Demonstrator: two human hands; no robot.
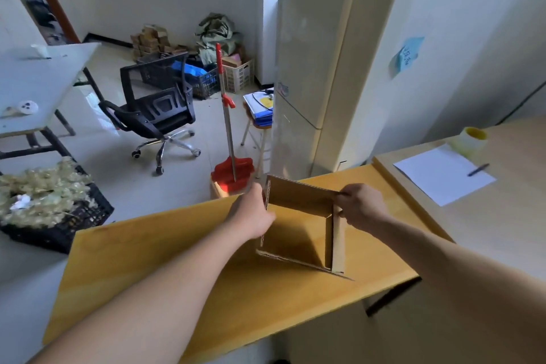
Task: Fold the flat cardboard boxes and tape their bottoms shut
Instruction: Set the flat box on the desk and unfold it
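Your left grip (254,213) clasps the cardboard box (301,198) by its left wall; your right grip (362,207) pinches its far corner.

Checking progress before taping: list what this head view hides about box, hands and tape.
Head view:
- cardboard box underside: faces the desk, hidden by its walls.
- left hand: fingertips behind the box's left wall.
- right hand: grip partly behind its own knuckles.
- tape roll: loose end too small, blurred.

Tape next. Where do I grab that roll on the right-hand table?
Take the tape roll from above with the right hand, fingers into its yellow core and thumb on the outer wall: it seems to lie flat, hole upward, past the paper.
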